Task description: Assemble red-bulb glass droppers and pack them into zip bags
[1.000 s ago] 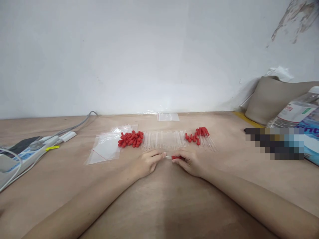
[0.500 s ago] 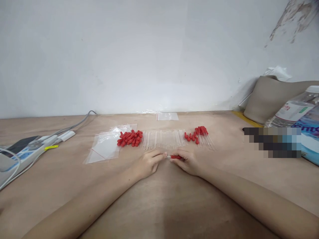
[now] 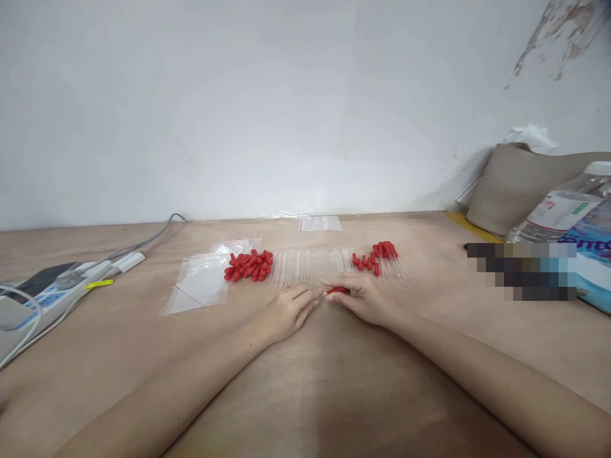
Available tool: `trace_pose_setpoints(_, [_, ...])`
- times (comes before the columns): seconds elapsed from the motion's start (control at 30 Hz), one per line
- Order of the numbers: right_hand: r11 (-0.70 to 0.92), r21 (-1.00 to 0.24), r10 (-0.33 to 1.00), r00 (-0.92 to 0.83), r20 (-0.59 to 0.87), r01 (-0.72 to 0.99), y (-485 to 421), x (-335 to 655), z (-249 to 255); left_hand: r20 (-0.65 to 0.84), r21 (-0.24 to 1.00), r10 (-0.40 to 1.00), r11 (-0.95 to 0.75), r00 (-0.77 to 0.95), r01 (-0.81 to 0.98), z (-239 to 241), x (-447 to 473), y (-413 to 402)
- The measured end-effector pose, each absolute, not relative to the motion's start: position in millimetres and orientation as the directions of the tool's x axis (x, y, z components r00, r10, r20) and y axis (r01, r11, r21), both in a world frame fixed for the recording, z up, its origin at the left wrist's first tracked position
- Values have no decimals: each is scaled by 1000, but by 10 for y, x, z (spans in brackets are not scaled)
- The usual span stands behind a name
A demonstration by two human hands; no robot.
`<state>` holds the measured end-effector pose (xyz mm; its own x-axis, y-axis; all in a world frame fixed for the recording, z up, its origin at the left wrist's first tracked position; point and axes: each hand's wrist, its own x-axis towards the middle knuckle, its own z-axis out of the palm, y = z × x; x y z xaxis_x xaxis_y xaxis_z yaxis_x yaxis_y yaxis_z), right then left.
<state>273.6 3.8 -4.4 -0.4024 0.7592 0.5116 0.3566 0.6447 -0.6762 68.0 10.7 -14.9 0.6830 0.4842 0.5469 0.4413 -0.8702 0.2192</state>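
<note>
My left hand (image 3: 292,310) is closed in a pinch on a thin glass dropper tube (image 3: 325,293), of which only a short piece shows. The tube's right end meets a red rubber bulb (image 3: 338,290), which lies between the thumb and fingers of my right hand (image 3: 370,300). Beyond my hands lies a row of loose clear glass tubes (image 3: 305,266). At its left end is a heap of red rubber bulbs (image 3: 248,265). On the right are several loose bulbs (image 3: 365,262) and a bundle of droppers with red bulbs on them (image 3: 387,249).
Clear zip bags (image 3: 200,280) lie on the left, and another small bag (image 3: 320,223) is near the wall. A power strip (image 3: 41,302) with cables is at far left. On the right stand a plastic bottle (image 3: 558,213), a grey-brown container (image 3: 501,187) and a blue pack (image 3: 594,280).
My right hand has shifted slightly up, and its index finger now reaches further left over the bulb. Less of the tube shows between my hands. My left hand has hardly moved.
</note>
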Motion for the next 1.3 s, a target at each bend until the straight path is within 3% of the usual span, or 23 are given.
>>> trace_pose_setpoints(0.1, [547,-799,831,-280,481,250,70,2749,-14,560,250,510,-855,653,454,-123,657,101])
trace_pose_setpoints(0.2, [513,-836,856,-198,478,197,124,2853,128,561,290,562,-822,608,491,-81,631,99])
trace_pose_setpoints(0.3, [423,-879,905,-148,399,219,224,3109,390,559,323,598,-795,574,513,-53,629,100])
trace_pose_setpoints(0.37, [393,-862,917,-71,392,319,326,3336,558,541,325,603,-793,586,515,-49,641,101])
trace_pose_setpoints(0.5, [273,-775,914,96,393,570,604,3741,644,502,327,612,-789,612,521,-58,663,102])
trace_pose_setpoints(0.7, [93,-492,937,91,337,866,942,3916,255,498,345,626,-778,600,525,-54,660,99])
trace_pose_setpoints(0.9, [36,-347,915,108,388,937,906,3816,167,491,342,627,-778,605,527,-46,663,96])
trace_pose_setpoints(1.1, [195,-170,920,-121,372,966,732,3382,204,500,328,623,-779,601,534,-69,670,113])
trace_pose_setpoints(1.3, [112,-37,924,-90,371,993,726,3118,106,536,282,621,-770,572,572,-68,685,99])
